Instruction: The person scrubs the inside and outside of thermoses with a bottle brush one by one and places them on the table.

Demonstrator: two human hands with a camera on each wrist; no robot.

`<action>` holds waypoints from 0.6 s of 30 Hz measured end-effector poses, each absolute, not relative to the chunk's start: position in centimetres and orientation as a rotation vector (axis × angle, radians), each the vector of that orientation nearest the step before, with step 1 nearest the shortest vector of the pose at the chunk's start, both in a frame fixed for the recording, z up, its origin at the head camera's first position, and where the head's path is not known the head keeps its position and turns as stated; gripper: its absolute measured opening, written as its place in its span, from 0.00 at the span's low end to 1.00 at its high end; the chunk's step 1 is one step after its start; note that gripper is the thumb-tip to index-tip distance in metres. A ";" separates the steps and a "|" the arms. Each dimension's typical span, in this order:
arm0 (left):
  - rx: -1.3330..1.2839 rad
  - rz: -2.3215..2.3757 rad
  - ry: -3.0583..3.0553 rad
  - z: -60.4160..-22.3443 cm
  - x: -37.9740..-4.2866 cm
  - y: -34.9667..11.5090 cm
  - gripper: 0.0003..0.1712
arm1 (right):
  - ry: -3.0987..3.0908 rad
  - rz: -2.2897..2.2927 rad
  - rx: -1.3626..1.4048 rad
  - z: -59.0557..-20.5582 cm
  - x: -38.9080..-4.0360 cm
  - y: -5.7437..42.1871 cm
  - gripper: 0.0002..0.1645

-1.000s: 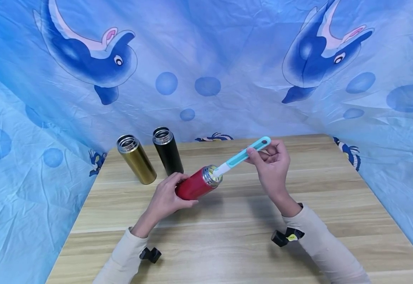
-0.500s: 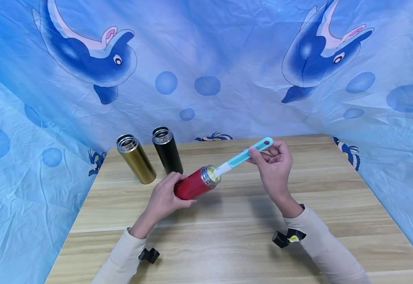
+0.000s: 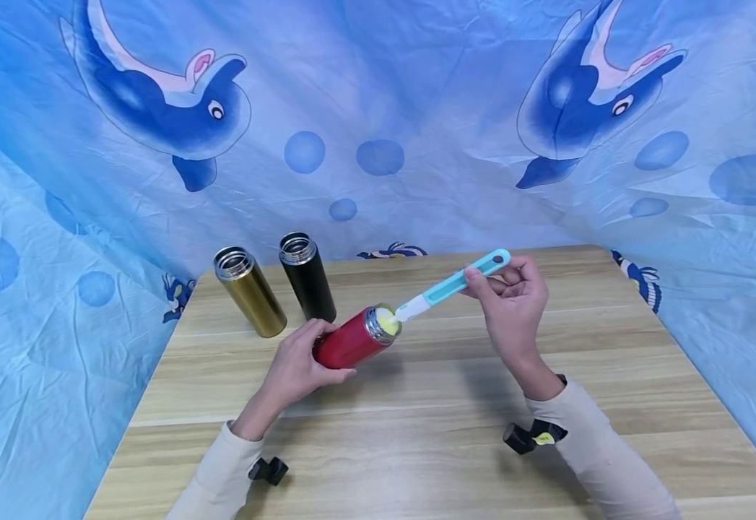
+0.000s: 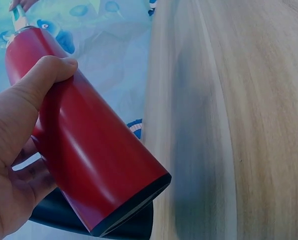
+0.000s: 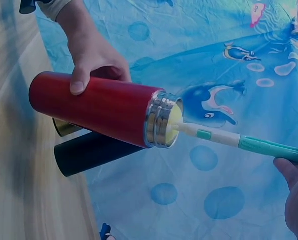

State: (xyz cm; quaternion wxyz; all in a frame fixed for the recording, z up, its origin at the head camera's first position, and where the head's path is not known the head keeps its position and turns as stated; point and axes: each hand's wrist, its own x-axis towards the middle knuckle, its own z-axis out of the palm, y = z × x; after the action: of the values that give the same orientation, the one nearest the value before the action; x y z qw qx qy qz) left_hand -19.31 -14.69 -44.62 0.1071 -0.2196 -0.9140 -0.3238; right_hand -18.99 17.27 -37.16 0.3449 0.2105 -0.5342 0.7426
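Observation:
My left hand (image 3: 296,365) grips a red thermos bottle (image 3: 350,341) round its body, tilted with its steel mouth up and to the right. Between thumb and fingers, my right hand (image 3: 517,307) pinches the teal and white handle of a bottle brush (image 3: 449,287). The brush's yellow sponge head (image 5: 175,123) fills the mouth of the red bottle; its inner end is hidden. In the left wrist view the red bottle (image 4: 94,145) is held off the table, thumb across its side. Just behind the left hand stands a black thermos bottle (image 3: 309,282).
A gold thermos bottle (image 3: 254,296) stands upright and lidless left of the black one. All is on a wooden table (image 3: 416,448), with a blue dolphin-print cloth (image 3: 378,87) hanging behind it and at the sides.
My right hand has drawn the brush outward, up and to the right, so more yellow sponge shows at the mouth. The red bottle has shifted slightly left with my left hand.

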 end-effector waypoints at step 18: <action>-0.660 -1.009 -2.718 -44.5 -19.1 -15.4 0.40 | -1.335 1.946 0.545 -35.9 -18.6 18.9 0.14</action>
State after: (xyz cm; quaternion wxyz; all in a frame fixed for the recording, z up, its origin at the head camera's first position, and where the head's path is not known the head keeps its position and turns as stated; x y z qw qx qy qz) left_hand -19.10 -15.40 -44.46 0.0841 -0.2211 -0.9109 -0.3380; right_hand -18.62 18.85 -35.89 0.3521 0.2108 -0.5159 0.7520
